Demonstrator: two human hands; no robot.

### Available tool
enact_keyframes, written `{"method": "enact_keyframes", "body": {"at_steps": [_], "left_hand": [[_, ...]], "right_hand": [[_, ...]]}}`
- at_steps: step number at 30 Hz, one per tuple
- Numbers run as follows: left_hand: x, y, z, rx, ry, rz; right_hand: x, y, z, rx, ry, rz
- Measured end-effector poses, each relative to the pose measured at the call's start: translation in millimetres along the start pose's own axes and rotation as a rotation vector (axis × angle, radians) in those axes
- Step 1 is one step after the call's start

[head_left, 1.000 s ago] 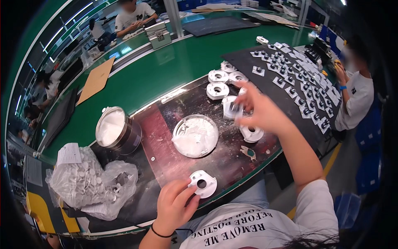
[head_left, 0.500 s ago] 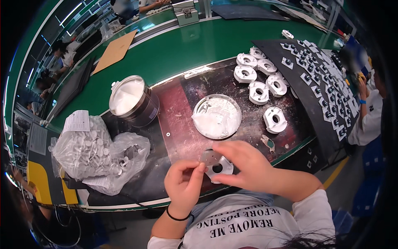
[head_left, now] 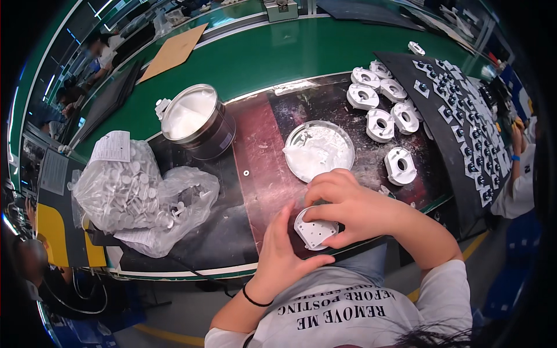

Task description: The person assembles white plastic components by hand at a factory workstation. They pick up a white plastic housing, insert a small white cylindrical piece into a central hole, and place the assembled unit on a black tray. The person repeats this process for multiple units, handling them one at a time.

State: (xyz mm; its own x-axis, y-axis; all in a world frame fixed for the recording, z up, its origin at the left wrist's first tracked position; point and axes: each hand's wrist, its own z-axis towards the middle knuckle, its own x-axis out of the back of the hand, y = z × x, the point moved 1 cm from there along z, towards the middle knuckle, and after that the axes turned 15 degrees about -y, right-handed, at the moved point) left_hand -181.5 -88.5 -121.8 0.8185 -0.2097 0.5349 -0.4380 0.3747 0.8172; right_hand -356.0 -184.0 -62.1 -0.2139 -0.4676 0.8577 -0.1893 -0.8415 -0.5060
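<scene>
- Since the white rounded part with a flat, hole-dotted face sits at the near edge of the dark, red-striped desk, right in front of the body, both hands get at it without stretching
- Right hand: fingers bent over the part's far and right side, thumb at its near right, pinching it, probably to steady it
- Left hand: thumb and fingers spread in a wide V round the left and near side; reads as a side guard, not a pinch. Can't tell if the index touches the edge
- Dotted face up, likely for access; underside hidden, so can't tell if it lies flat or is lifted
- Shallow round metal dish of white paste just beyond the right hand, presumably for short reach
- Dark metal tin of white material farther left, looks like bulk stock
- Clear plastic bag of small white round-headed pieces at left; bagging stops them scattering
- White rounded housings with central holes grouped at right, one lone housing nearer, handy for the right hand
</scene>
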Motion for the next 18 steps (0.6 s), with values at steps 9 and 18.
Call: {"method": "enact_keyframes", "body": {"at_steps": [9,18], "left_hand": [[-1,-1,8,-0.025,-0.059,0.052],[0,-3,10,-0.042,-0.063,0.028]], "right_hand": [[7,-11,3,-0.062,-0.085,-0.201],[4,-18,4,-0.12,-0.076,-0.275]]}}
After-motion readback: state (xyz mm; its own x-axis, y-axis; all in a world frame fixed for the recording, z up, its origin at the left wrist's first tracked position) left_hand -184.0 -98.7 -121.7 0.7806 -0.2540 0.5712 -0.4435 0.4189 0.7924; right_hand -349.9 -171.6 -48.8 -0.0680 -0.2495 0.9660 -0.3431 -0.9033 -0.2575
